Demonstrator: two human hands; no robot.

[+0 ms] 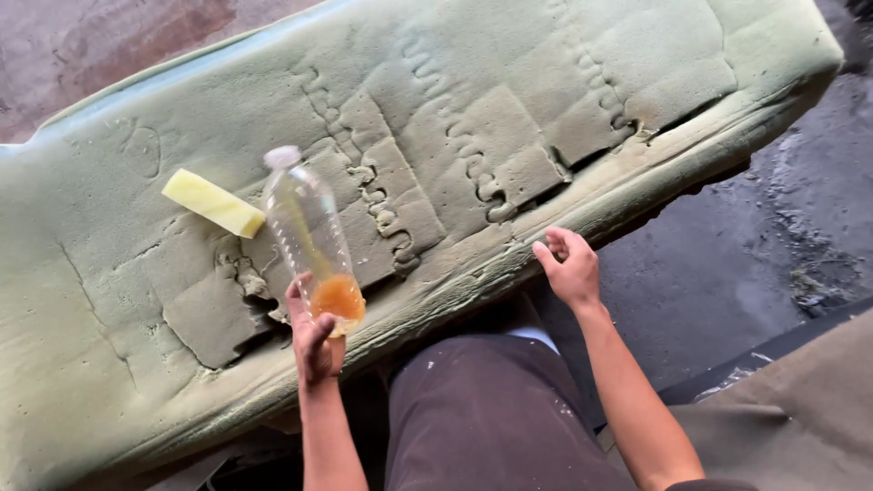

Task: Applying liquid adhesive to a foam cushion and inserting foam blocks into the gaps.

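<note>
A clear plastic bottle [307, 232] with a white cap and a little orange liquid at its bottom is gripped at the base by my left hand [313, 338], held tilted over a big green foam cushion [473, 118]. The cushion is worn, with patched square pieces and wavy glue lines. A yellow foam block [212, 203] lies on the cushion just left of the bottle. My right hand [569, 269] hovers at the cushion's near edge, fingers loosely curled, holding nothing.
My knee in dark trousers [482, 418] is below the cushion's edge. Dark wet-looking floor [727, 264] lies to the right. A brown fabric sheet [800, 409] sits at the bottom right. A reddish surface [109, 45] shows at the top left.
</note>
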